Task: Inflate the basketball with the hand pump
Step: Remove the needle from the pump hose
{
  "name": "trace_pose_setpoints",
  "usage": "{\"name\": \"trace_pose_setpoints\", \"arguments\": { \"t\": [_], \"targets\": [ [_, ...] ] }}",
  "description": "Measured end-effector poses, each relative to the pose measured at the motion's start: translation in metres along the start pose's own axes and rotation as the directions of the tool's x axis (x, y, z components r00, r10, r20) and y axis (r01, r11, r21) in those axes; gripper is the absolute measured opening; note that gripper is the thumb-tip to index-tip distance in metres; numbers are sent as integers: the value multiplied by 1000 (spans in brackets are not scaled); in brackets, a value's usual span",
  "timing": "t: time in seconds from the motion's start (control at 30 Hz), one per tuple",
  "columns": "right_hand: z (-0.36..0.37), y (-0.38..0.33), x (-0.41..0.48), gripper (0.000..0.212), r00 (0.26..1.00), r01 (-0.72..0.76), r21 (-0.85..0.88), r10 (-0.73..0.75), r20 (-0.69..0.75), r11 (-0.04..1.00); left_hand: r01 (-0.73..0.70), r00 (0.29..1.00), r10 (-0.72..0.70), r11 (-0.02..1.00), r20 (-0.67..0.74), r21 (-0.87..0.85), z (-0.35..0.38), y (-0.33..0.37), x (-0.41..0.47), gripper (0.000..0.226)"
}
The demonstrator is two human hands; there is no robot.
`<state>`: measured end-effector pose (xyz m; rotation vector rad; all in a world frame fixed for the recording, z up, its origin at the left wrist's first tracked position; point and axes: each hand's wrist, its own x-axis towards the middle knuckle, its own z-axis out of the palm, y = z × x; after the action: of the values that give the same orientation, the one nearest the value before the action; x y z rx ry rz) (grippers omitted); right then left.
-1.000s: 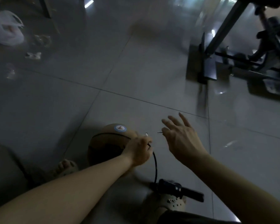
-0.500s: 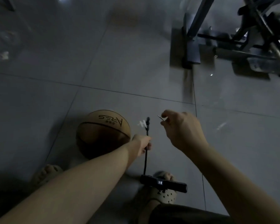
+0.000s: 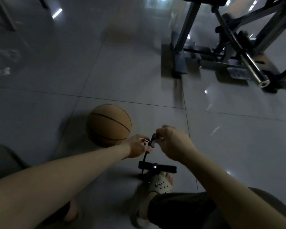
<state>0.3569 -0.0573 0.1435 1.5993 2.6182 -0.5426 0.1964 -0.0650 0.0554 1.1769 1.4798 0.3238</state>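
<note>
Right beside the basketball, on its near side, 2 hands are held close together around the tip of the black hose. The hose end is gripped by the left hand, with the fingers curled round it. The right hand is closed too, and its fingertips are pinched at the very tip of the hose. Something small may be held there, but it is too tiny and dark to be told. The hand pump is stood on the floor nearer the person than the basketball, with a sandal set at its base. The basketball is rested on the floor, just beyond the hands. A metal frame is stood far beyond the basketball.

The task is judged to be at its start. The hose tip is likely being made ready. Nothing is pushed into the basketball yet, and no pumping is done yet. 3 jobs are left: the tip must be put into the basketball's hole, the handle must be pumped, and the tip must be pulled out.
</note>
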Motion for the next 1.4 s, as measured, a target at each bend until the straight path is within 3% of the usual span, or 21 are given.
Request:
{"name": "trace_pose_setpoints", "arguments": {
  "t": [0.03,0.13,0.2,0.4,0.57,0.67,0.83,0.97,1.07,1.17,1.33,1.4],
  "targets": [
    [9,-2,-2,10,1000,0,28,0,11,1000,5,1000,-5,1000,-5,-28,1,3,-5,8],
    [24,-3,-6,9,999,-27,123,24,32,992,-62,998,62,991,-1,117,3,4,-21,16],
    [27,-3,-10,10,998,-11,147,3,56,989,-35,998,30,994,-48,-99,5,3,-29,13],
    [31,-11,-16,11,1000,8,77,-9,2,997,27,999,-33,959,-14,-281,6,6,-50,23],
    [36,-20,-24,8,1000,-13,21,14,-16,1000,148,985,-172,823,7,-548,2,21,-72,25],
    [29,-26,-31,21,998,54,-44,-54,-9,998,139,985,-171,778,6,-613,-4,29,-82,20],
    [15,-40,-41,27,969,245,-238,-246,25,940,71,990,-110,926,-83,-372,-11,19,-84,22],
    [19,-38,-46,14,966,245,-234,-257,-23,941,-39,997,29,989,-72,-142,-21,6,-86,6],
    [24,-31,-47,6,966,222,-241,-247,-79,945,-83,989,79,996,-122,-31,-26,1,-88,7],
    [26,-32,-47,13,954,215,-265,-260,-150,940,-135,978,138,990,-156,30,-27,-2,-93,9],
    [28,-48,-53,34,911,272,-336,-354,-212,902,-253,961,268,951,-64,179,-25,0,-101,9],
    [32,-52,-58,31,916,262,-376,-352,-195,889,-305,947,320,925,-35,225,-24,0,-104,13]
  ]
}}
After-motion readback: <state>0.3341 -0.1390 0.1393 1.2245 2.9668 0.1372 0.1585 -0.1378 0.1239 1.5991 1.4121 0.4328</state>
